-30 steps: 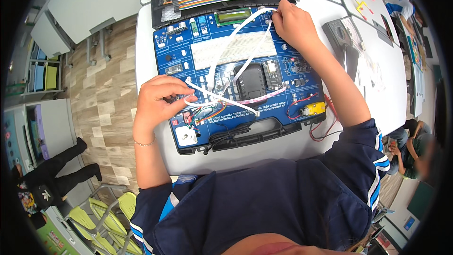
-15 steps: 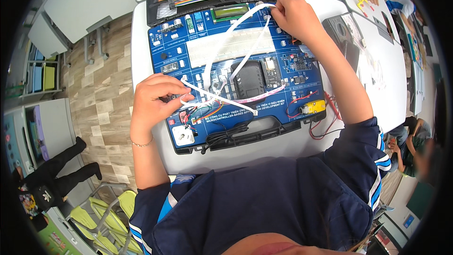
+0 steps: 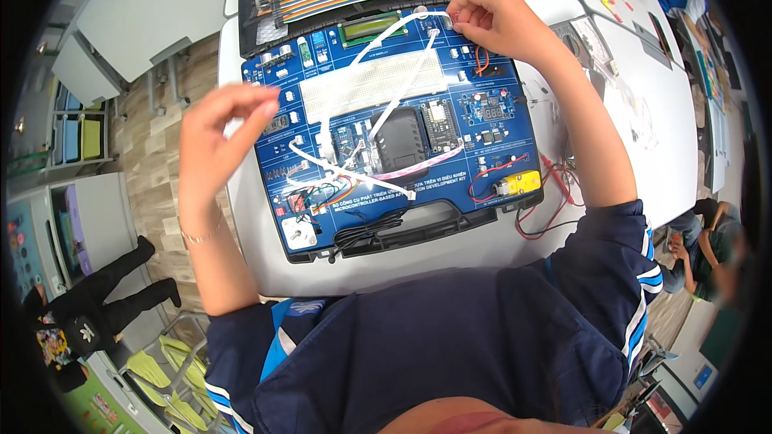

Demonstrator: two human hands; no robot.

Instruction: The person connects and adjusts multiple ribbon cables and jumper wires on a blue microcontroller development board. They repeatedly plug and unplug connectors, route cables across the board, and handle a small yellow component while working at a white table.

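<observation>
Risk sits mostly with the white flat strip [image 3: 386, 104], which arcs from the right hand [image 3: 494, 24] at the far right edge of the blue electronics training board [image 3: 386, 128] down across the white breadboard [image 3: 371, 84] to the tangle of jumper wires [image 3: 322, 193] near the board's left corner. The right hand's grip is pinched on the far end of that strip. The left hand [image 3: 221, 133] hangs above the board's left edge with fingers loosely curled and thumb near forefinger; it looks released, though I cannot tell whether something thin sits between the fingertips.

A sharp pull by the right hand could likely drag the near end of the strip through the jumper wires and unseat them, or kink the strip where it bends over the black module [image 3: 400, 141]. With the left hand off the board, nothing steadies the case on the counter [image 3: 450, 253], so it could shift. Red and black leads [image 3: 555, 193] trail off the right side and could snag a sleeve.
</observation>
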